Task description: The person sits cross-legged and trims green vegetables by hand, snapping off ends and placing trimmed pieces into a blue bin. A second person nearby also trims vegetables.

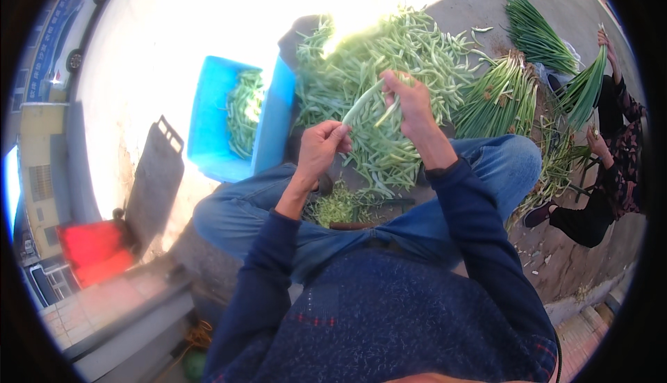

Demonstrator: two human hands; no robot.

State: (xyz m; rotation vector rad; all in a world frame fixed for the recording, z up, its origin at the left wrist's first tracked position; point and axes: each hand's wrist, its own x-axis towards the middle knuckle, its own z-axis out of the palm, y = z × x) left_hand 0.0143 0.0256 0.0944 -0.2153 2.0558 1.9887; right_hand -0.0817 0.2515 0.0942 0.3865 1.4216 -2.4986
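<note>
Between my two hands stretches a long pale green bean [362, 102]. My left hand [322, 146] pinches its lower end between thumb and fingertips. The upper end is in my right hand [409, 99], whose curled fingers also hold at least one more bean pointing down. Both hands are above a large heap of green beans [432, 54] on the ground. To the left stands a blue plastic crate [208, 117] with green beans [245, 117] inside. A small pile of green trimmings [338, 206] lies between my legs.
At the right, a seated person [622, 164] holds green onions [586, 88]. Bundles of green onions [539, 28] and a pile with roots and loose leaves [500, 96] lie on the ground between us. A red object [96, 252] stands at the lower left beside a tiled ledge [112, 305].
</note>
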